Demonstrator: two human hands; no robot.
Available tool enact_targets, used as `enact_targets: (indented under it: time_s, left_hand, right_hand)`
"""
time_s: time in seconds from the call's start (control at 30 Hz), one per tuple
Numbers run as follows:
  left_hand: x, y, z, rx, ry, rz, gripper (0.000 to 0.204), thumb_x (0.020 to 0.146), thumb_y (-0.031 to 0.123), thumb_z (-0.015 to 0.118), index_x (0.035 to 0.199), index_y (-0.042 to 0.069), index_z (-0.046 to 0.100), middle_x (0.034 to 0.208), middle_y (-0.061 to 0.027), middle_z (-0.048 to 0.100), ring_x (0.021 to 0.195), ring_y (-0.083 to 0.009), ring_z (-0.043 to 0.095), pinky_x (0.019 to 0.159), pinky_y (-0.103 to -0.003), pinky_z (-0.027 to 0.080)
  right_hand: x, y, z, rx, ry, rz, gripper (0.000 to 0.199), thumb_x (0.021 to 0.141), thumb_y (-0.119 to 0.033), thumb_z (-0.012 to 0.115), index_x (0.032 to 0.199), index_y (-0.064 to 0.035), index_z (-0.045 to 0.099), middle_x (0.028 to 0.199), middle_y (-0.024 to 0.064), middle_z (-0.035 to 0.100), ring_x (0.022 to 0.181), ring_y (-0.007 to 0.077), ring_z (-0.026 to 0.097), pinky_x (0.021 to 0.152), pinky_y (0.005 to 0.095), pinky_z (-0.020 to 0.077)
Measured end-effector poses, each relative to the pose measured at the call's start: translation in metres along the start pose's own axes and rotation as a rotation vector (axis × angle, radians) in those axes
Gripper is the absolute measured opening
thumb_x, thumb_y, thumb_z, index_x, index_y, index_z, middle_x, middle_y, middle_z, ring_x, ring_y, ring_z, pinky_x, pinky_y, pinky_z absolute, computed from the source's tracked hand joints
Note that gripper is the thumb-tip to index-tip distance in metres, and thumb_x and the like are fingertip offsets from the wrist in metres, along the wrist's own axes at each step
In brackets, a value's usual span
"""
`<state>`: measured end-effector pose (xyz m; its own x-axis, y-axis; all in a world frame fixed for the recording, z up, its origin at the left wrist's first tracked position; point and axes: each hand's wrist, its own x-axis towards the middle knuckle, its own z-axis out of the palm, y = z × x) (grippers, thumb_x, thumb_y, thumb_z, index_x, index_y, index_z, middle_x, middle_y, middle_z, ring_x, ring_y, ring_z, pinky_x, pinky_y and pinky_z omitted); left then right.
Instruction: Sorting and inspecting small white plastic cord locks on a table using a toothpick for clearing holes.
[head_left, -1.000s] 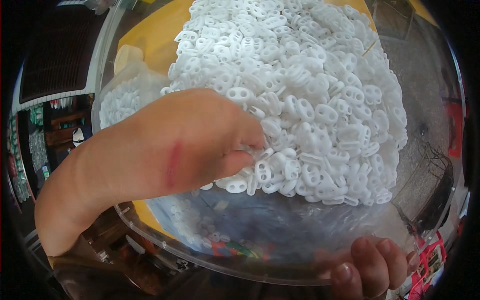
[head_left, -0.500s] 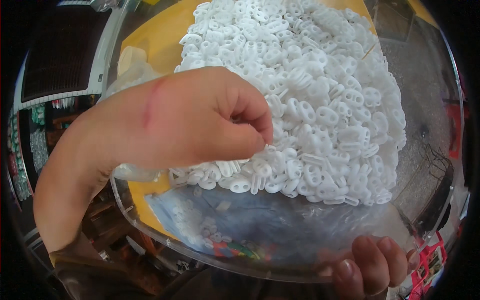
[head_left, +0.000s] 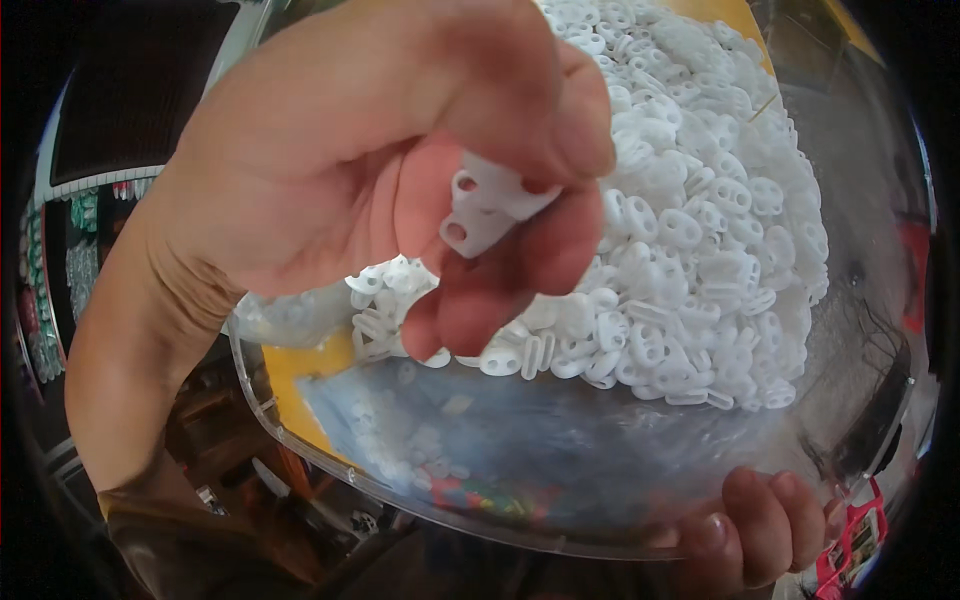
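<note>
My left hand is raised in front, palm turned partly toward me. Pinched between its thumb and curled fingers are small white two-hole plastic pieces, more than one overlapping. Behind and below the hand lies a large heap of the same white pieces in a clear plastic tray. At the lower right, my right hand curls its fingers over the tray's near rim. The thumb of that hand is hard to make out.
A yellow surface shows beneath the tray. Left of the heap is a translucent bag or container, partly covered by my forearm. Racks of packaged goods stand at the far left, and a red-pink basket at the lower right.
My left hand has lifted off the heap toward me and turned over, showing white pieces in its fingers. The right hand keeps its hold on the rim.
</note>
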<state>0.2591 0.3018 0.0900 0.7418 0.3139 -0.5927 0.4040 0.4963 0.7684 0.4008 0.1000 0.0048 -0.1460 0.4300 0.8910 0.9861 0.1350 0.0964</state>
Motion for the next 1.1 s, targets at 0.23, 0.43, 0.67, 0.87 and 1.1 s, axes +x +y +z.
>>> enact_targets:
  time_s: [0.23,0.43,0.67,0.87,1.1]
  left_hand:
    - [-0.005,0.007,0.010,0.181,-0.012,-0.069,0.013,0.070,0.015,0.050,0.072,0.002,0.048,0.065,-0.0133,0.054,0.046,-0.0149,0.051,0.037,-0.023,0.040]
    - [-0.025,0.015,0.008,0.723,-0.085,-0.492,0.008,0.069,0.000,0.065,0.077,-0.001,0.063,0.064,-0.0078,0.057,0.061,-0.0160,0.056,0.052,-0.027,0.042]
    - [-0.040,-0.009,0.005,1.467,-0.114,-0.162,0.017,0.067,0.003,0.067,0.082,0.002,0.059,0.069,-0.0101,0.057,0.063,-0.0252,0.057,0.055,-0.033,0.044]
    - [-0.038,-0.011,0.004,1.439,-0.083,-0.154,0.012,0.067,0.008,0.065,0.077,0.004,0.059,0.068,-0.0102,0.055,0.066,-0.0266,0.056,0.058,-0.034,0.043]
    - [-0.033,-0.013,0.003,1.432,-0.063,-0.083,0.008,0.069,0.010,0.061,0.075,0.005,0.058,0.068,-0.0121,0.053,0.065,-0.0293,0.053,0.057,-0.036,0.042]
  right_hand:
    - [-0.004,0.004,0.011,0.014,0.123,-0.040,0.021,0.087,-0.039,0.039,0.091,-0.0210,0.051,0.077,-0.0082,0.054,0.077,0.0109,0.048,0.086,0.0307,0.0304]
    - [-0.005,0.007,0.012,0.026,0.131,-0.058,0.021,0.087,-0.039,0.040,0.090,-0.0216,0.050,0.076,-0.0079,0.055,0.077,0.0112,0.048,0.085,0.0295,0.0316]
    - [-0.004,0.008,0.010,0.017,0.119,-0.050,0.020,0.087,-0.039,0.040,0.090,-0.0216,0.050,0.077,-0.0075,0.055,0.078,0.0119,0.049,0.083,0.0284,0.0329]
    - [-0.004,0.007,0.008,0.018,0.082,-0.048,0.020,0.087,-0.039,0.040,0.091,-0.0212,0.049,0.077,-0.0078,0.055,0.078,0.0119,0.049,0.084,0.0282,0.0328]
    - [-0.004,0.017,0.010,-0.011,0.129,-0.088,0.021,0.088,-0.039,0.040,0.091,-0.0210,0.049,0.077,-0.0080,0.055,0.078,0.0110,0.049,0.081,0.0279,0.0342]
